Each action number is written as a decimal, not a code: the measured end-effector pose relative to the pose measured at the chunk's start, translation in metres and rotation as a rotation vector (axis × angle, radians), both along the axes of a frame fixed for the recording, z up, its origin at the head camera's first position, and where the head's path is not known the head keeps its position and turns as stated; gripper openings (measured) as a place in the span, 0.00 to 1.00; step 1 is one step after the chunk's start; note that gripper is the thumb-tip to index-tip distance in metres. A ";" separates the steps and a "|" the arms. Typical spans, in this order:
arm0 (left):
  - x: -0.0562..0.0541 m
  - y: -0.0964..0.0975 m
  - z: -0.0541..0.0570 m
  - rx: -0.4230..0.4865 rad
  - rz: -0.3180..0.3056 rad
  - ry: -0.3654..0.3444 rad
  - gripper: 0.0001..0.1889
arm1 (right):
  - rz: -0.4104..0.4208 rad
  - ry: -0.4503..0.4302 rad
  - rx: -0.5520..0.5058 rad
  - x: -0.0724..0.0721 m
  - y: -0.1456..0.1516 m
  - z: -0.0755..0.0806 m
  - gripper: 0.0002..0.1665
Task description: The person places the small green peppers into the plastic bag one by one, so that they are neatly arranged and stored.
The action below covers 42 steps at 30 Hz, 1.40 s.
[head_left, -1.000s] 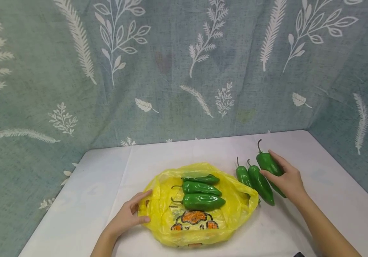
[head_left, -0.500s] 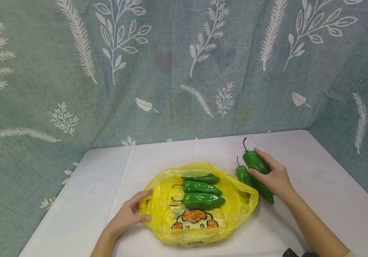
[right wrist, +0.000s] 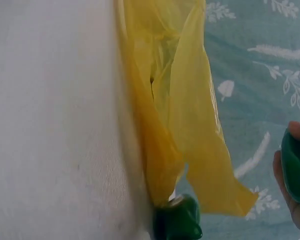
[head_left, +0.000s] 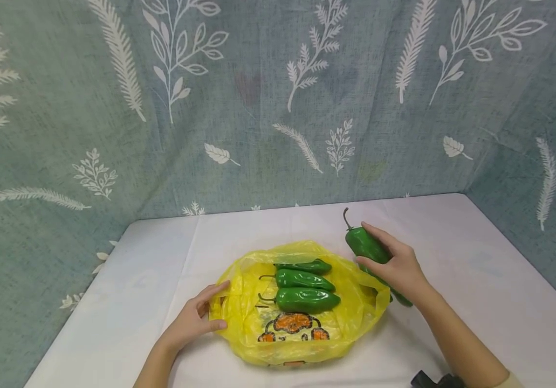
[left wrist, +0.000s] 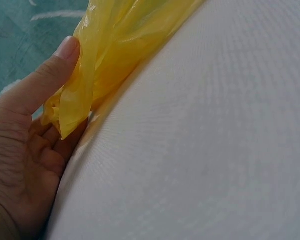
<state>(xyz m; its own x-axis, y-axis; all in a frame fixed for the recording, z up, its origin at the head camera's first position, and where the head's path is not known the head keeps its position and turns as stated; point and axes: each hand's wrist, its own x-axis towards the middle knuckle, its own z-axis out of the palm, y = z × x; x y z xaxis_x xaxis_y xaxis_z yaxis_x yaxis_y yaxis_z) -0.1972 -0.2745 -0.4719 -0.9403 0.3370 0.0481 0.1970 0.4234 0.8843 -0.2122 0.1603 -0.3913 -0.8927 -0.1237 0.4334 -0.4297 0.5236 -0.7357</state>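
At a white-covered table [head_left: 112,323], a right hand [head_left: 396,267] clamps thumb and fingers around a glossy, tapering green pepper [head_left: 365,244] beside a yellow plastic bag [head_left: 302,353], the pepper likely light, firm and slippery, best held mid-body, while the left hand [head_left: 192,322] touches the bag, fingers apart.

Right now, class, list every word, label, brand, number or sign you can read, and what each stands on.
None: no text can be read in any view.
Bag: an orange and black drawing, no readable words; a short dark mark near it is too small to make out.
Peppers: no lettering visible.
Cloth: white leaf prints only.
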 end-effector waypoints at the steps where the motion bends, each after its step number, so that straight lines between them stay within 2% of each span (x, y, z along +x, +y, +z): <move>1: 0.000 0.000 0.000 0.001 -0.001 0.002 0.39 | 0.011 -0.007 -0.003 0.001 -0.002 0.001 0.41; 13: 0.006 0.001 -0.002 0.058 -0.036 0.001 0.37 | 0.157 0.030 -0.025 0.010 -0.027 0.002 0.39; 19: 0.004 0.000 -0.004 0.059 -0.041 0.013 0.37 | 0.231 0.056 -0.019 0.012 -0.039 -0.002 0.39; 27: 0.001 -0.001 -0.002 0.053 -0.034 0.016 0.38 | 0.335 0.034 -0.015 0.014 -0.057 -0.009 0.38; 30: 0.000 0.000 -0.001 0.056 -0.043 0.018 0.38 | 0.396 0.047 0.015 0.015 -0.062 -0.013 0.37; 36: -0.002 -0.001 -0.002 0.070 -0.050 0.025 0.38 | 0.499 0.125 0.147 0.015 -0.070 -0.022 0.38; 42: -0.003 -0.002 -0.004 0.074 -0.058 0.040 0.38 | 0.583 0.039 0.190 0.015 -0.077 -0.030 0.37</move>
<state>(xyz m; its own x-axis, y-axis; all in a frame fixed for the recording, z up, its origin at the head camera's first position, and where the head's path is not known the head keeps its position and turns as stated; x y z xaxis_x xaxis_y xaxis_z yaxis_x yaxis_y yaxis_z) -0.2002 -0.2761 -0.4755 -0.9159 0.3854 0.1119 0.2551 0.3439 0.9037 -0.1969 0.0828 -0.4215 -0.6391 -0.6649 0.3867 -0.7093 0.3149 -0.6307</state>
